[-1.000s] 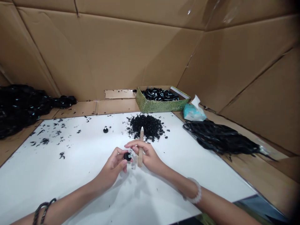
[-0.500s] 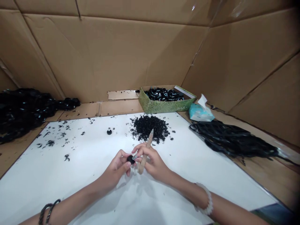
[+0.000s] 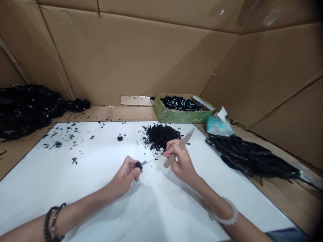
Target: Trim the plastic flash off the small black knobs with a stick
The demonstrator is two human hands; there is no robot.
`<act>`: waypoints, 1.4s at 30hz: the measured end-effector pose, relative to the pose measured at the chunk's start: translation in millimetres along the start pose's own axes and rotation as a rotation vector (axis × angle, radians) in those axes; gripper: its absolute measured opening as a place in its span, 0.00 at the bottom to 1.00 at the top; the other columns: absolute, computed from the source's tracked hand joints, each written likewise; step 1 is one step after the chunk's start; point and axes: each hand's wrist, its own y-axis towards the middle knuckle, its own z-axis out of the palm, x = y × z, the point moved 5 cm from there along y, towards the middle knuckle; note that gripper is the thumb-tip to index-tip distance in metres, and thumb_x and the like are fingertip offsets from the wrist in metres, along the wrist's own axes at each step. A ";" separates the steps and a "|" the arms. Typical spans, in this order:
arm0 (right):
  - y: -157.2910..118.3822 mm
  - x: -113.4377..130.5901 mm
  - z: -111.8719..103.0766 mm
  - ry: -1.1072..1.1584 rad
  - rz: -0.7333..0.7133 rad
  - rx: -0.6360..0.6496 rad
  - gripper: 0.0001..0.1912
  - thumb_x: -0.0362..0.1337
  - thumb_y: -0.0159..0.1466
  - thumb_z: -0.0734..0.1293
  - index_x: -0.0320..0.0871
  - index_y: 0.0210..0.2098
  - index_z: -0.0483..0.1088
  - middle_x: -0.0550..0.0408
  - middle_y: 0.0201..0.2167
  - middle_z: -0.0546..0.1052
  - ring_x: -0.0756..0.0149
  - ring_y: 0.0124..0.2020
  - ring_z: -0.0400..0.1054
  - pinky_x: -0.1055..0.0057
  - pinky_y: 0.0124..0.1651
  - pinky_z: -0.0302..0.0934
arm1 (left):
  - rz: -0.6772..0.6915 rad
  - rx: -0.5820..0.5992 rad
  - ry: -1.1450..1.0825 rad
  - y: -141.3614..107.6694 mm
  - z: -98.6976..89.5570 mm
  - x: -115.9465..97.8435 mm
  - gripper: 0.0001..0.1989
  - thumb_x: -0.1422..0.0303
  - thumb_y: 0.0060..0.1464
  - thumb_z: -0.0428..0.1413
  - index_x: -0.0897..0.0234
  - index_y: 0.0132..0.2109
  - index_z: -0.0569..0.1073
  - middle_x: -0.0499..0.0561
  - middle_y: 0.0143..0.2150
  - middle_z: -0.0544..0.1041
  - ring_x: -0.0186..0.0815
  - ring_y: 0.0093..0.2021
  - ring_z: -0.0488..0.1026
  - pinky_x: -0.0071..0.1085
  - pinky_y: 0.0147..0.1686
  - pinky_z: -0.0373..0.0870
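My left hand (image 3: 130, 173) pinches a black round knob (image 3: 138, 165) whose metal stem (image 3: 143, 163) points right. My right hand (image 3: 178, 158) holds a tan pen-like tool (image 3: 179, 148) with a pale tip, slanting up to the right. From its fingertips a thin strand or wire (image 3: 154, 159) stretches toward the stem; its exact nature is too small to tell. Just behind my right hand lies a heap of small black rings (image 3: 160, 134). Another black knob with its stem up (image 3: 120, 137) stands farther back on the white board (image 3: 96, 201).
A green box (image 3: 185, 117) of black knobs with metal stems sits at the back, beside a blue tissue pack (image 3: 219, 126). Black strips (image 3: 249, 156) lie at the right, a shiny black pile (image 3: 30, 109) at the left. Black scraps (image 3: 58, 144) dot the board's left. Cardboard walls (image 3: 141, 53) surround it.
My right hand has moved right, away from my left hand, with the tan tool. A thin line now spans between the hands, and the stem shows more fully. The camera view has shifted slightly.
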 end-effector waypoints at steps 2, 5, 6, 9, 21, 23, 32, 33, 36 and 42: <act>4.0 -7.0 -11.4 0.015 0.036 -0.053 0.08 0.24 0.55 0.59 0.43 0.27 0.60 0.54 0.31 0.64 0.64 0.35 0.60 0.64 0.38 0.56 | -0.016 -0.007 -0.002 -0.3 -1.8 0.3 0.16 0.53 0.54 0.48 0.61 0.37 0.57 0.44 0.26 0.64 0.33 0.33 0.63 0.35 0.42 0.56; 6.3 -4.9 -21.2 0.075 0.082 -0.135 0.07 0.25 0.56 0.60 0.43 0.27 0.62 0.55 0.30 0.63 0.65 0.34 0.60 0.64 0.38 0.57 | -0.027 -0.014 -0.022 0.1 -2.8 1.8 0.14 0.54 0.56 0.47 0.60 0.37 0.58 0.44 0.25 0.64 0.33 0.33 0.63 0.35 0.42 0.56; 5.8 -0.1 -20.3 0.097 0.091 -0.143 0.06 0.26 0.57 0.60 0.43 0.28 0.63 0.55 0.31 0.63 0.65 0.34 0.61 0.65 0.38 0.57 | -0.031 -0.014 -0.029 0.4 -2.5 2.5 0.15 0.54 0.55 0.48 0.60 0.36 0.58 0.44 0.25 0.65 0.33 0.33 0.63 0.35 0.41 0.56; 2.4 23.2 -3.9 0.122 0.054 -0.066 0.05 0.27 0.58 0.62 0.43 0.31 0.66 0.53 0.33 0.67 0.65 0.36 0.63 0.65 0.38 0.59 | -0.038 0.001 -0.036 1.1 -0.2 3.7 0.17 0.53 0.52 0.51 0.61 0.36 0.57 0.44 0.27 0.65 0.31 0.30 0.63 0.33 0.38 0.57; -11.7 47.4 37.5 -0.261 -0.347 0.191 0.07 0.29 0.60 0.61 0.43 0.37 0.68 0.50 0.36 0.75 0.62 0.35 0.65 0.65 0.37 0.59 | -0.006 0.091 -0.050 2.1 1.2 -0.5 0.14 0.56 0.56 0.48 0.62 0.33 0.57 0.43 0.26 0.64 0.28 0.26 0.60 0.29 0.31 0.57; -11.7 48.7 37.7 -0.229 -0.341 0.245 0.08 0.28 0.60 0.59 0.43 0.36 0.66 0.50 0.36 0.75 0.61 0.36 0.65 0.64 0.38 0.59 | -0.002 0.081 -0.008 1.1 1.6 -0.5 0.13 0.57 0.56 0.48 0.61 0.33 0.56 0.43 0.26 0.64 0.29 0.26 0.61 0.29 0.31 0.58; -14.5 50.0 35.4 0.216 -0.070 0.415 0.03 0.31 0.60 0.59 0.44 0.30 0.60 0.50 0.36 0.70 0.63 0.38 0.63 0.64 0.41 0.59 | 0.179 0.133 0.257 -12.0 11.9 -2.8 0.04 0.65 0.59 0.45 0.61 0.38 0.58 0.49 0.32 0.67 0.33 0.30 0.63 0.31 0.32 0.58; -15.4 47.1 37.2 0.310 0.006 0.421 0.03 0.31 0.60 0.59 0.44 0.30 0.59 0.50 0.36 0.70 0.64 0.37 0.63 0.65 0.40 0.59 | 0.203 0.133 0.300 -13.0 12.3 -3.0 0.03 0.66 0.59 0.44 0.61 0.39 0.59 0.49 0.32 0.66 0.33 0.29 0.61 0.30 0.31 0.57; -19.2 34.4 46.3 0.651 0.293 0.386 0.06 0.37 0.62 0.60 0.44 0.30 0.58 0.53 0.33 0.67 0.68 0.33 0.62 0.68 0.36 0.59 | 0.249 0.115 0.342 -14.4 11.8 -5.7 0.03 0.68 0.59 0.44 0.61 0.40 0.60 0.49 0.34 0.64 0.33 0.30 0.58 0.31 0.32 0.56; -25.9 20.5 59.4 1.088 0.706 0.227 0.17 0.48 0.55 0.67 0.43 0.26 0.57 0.56 0.30 0.64 0.72 0.27 0.59 0.71 0.33 0.57 | 0.175 0.099 0.040 -10.2 9.3 -9.1 0.07 0.63 0.59 0.47 0.61 0.38 0.59 0.50 0.37 0.63 0.32 0.32 0.59 0.30 0.33 0.56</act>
